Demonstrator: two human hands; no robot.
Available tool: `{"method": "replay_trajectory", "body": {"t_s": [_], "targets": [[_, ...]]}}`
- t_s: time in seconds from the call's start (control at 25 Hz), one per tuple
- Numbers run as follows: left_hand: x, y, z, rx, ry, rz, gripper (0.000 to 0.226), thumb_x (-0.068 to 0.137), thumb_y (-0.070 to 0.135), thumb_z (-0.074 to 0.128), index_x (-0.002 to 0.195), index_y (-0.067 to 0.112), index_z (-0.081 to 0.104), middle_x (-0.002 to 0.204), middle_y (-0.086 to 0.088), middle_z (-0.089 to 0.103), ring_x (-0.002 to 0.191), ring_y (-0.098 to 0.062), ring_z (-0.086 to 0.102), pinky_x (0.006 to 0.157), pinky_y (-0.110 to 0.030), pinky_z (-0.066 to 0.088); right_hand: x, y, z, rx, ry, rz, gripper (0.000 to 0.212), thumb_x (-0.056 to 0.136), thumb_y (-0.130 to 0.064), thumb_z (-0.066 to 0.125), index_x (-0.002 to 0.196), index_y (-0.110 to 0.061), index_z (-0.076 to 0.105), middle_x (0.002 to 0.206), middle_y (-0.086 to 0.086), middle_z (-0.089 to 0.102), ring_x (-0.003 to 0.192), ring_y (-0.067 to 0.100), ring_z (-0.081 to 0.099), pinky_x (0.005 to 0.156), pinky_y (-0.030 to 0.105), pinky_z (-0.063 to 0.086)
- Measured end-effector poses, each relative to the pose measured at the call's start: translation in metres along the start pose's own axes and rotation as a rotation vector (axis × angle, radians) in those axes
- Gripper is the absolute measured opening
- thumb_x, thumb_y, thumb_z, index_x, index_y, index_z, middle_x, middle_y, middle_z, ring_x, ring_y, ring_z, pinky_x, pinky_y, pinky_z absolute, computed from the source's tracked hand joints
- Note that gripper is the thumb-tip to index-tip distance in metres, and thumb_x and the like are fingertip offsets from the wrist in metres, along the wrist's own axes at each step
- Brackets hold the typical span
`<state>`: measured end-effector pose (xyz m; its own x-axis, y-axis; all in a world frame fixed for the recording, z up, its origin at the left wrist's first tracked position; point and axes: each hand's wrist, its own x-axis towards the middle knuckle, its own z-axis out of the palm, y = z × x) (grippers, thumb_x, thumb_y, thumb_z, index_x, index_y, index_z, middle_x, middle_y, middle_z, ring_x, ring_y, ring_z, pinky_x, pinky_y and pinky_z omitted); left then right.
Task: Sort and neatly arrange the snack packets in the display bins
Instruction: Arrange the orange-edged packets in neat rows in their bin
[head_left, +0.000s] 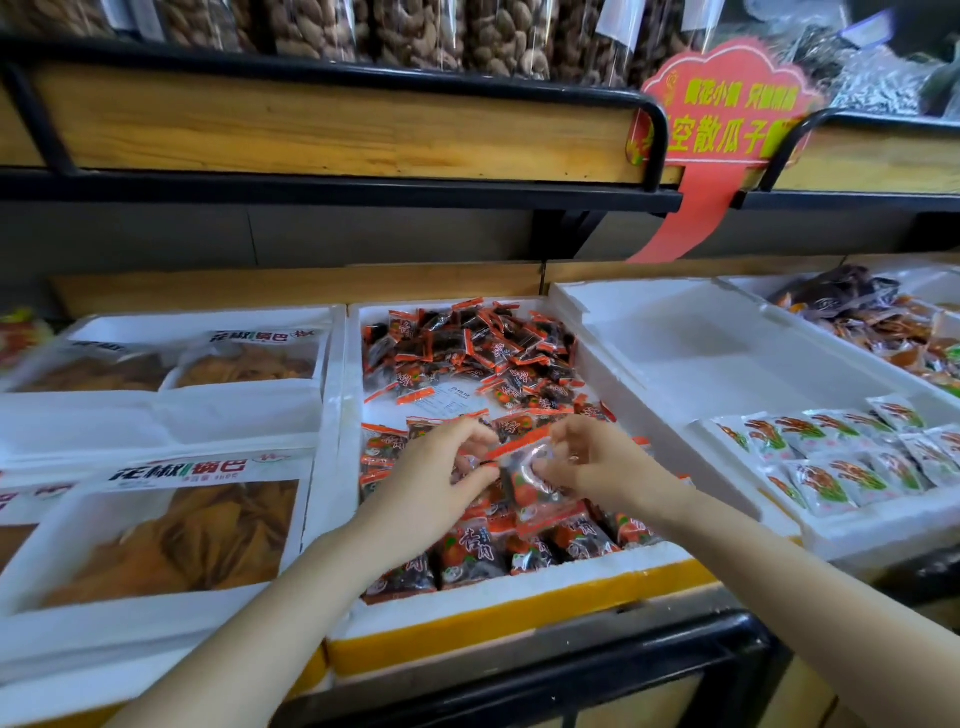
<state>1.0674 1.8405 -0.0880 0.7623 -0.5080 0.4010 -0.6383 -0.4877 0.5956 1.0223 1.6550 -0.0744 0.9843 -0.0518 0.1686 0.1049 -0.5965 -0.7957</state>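
Both hands meet over the middle bin (343, 415): left hand (436, 467) and right hand (597, 457) pinch 1 packet (524, 475) between their fingers above the front rows; bare floor shows mid-bin.

The snack packets (470, 343) are glossy plastic film. The bins (608, 322) look like matt white foam; the far shelf front (332, 124) is grained wood.

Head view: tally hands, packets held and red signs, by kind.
Hands: 2 (left hand, right hand)
Snack packet held between both hands: 1
Red sign: 1
Total: 4
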Motion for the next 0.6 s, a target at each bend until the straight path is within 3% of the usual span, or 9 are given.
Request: {"method": "replay_trajectory", "body": {"t_s": [0.08, 0.16, 0.28, 0.36, 0.44, 0.6], "targets": [[-0.017, -0.012, -0.002, 0.193, -0.131, 0.024, 0.029, 0.096, 0.032, 0.052, 0.125, 0.031, 0.051, 0.12, 0.022, 0.047, 0.113, 0.004, 0.044, 0.099, -0.014, 0.033, 0.0, 0.01, 0.009, 0.023, -0.025, 0.125, 0.033, 0.088, -0.024, 0.062, 0.115, -0.016, 0.044, 0.086, 0.002, 0.055, 0.082, 0.019, 0.061, 0.079, 0.037, 0.051], [-0.032, -0.023, -0.002, 0.323, -0.299, 0.014, 0.035, 0.099, 0.037, 0.042, 0.134, 0.032, 0.044, 0.13, 0.019, 0.042, 0.125, -0.001, 0.034, 0.109, -0.023, 0.027, -0.001, 0.015, 0.018, -0.01, -0.092, 0.156, 0.037, 0.091, -0.023, 0.058, 0.122, -0.018, 0.038, 0.084, 0.0, 0.049, 0.073, 0.013, 0.053, 0.067, 0.027, 0.048], [-0.043, -0.033, -0.002, 0.345, -0.404, 0.0, 0.042, 0.101, 0.042, 0.029, 0.141, 0.033, 0.037, 0.141, 0.018, 0.035, 0.135, -0.001, 0.025, 0.109, -0.019, 0.017, -0.002, 0.015, 0.028, -0.182, -0.192, 0.057, 0.039, 0.096, -0.021, 0.05, 0.131, -0.015, 0.035, 0.094, 0.0, 0.05, 0.069, 0.007, 0.047, 0.057, 0.014, 0.04], [-0.044, -0.034, -0.003, 0.353, -0.423, 0.009, 0.045, 0.101, 0.044, 0.026, 0.143, 0.032, 0.034, 0.144, 0.017, 0.033, 0.136, 0.0, 0.023, 0.105, -0.016, 0.014, -0.002, 0.02, 0.03, -0.409, -0.19, -0.078, 0.044, 0.097, -0.021, 0.048, 0.138, -0.017, 0.032, 0.12, 0.003, 0.047, 0.096, 0.011, 0.049, 0.08, 0.016, 0.041], [-0.044, -0.032, -0.004, 0.373, -0.429, 0.019, 0.044, 0.101, 0.045, 0.028, 0.143, 0.032, 0.034, 0.143, 0.016, 0.034, 0.134, 0.0, 0.025, 0.106, -0.017, 0.016, -0.004, 0.024, 0.03, -0.573, -0.172, -0.249, 0.043, 0.096, -0.024, 0.049, 0.138, -0.022, 0.037, 0.136, -0.002, 0.038, 0.124, 0.012, 0.035, 0.104, 0.023, 0.029], [-0.045, -0.032, -0.004, 0.387, -0.432, 0.029, 0.043, 0.101, 0.046, 0.031, 0.143, 0.035, 0.034, 0.143, 0.017, 0.035, 0.134, -0.001, 0.028, 0.11, -0.023, 0.021, -0.009, 0.032, 0.025, -0.482, -0.319, -0.276, 0.036, 0.094, -0.036, 0.05, 0.13, -0.032, 0.047, 0.127, -0.011, 0.048, 0.122, 0.006, 0.04, 0.102, 0.024, 0.034]]}}
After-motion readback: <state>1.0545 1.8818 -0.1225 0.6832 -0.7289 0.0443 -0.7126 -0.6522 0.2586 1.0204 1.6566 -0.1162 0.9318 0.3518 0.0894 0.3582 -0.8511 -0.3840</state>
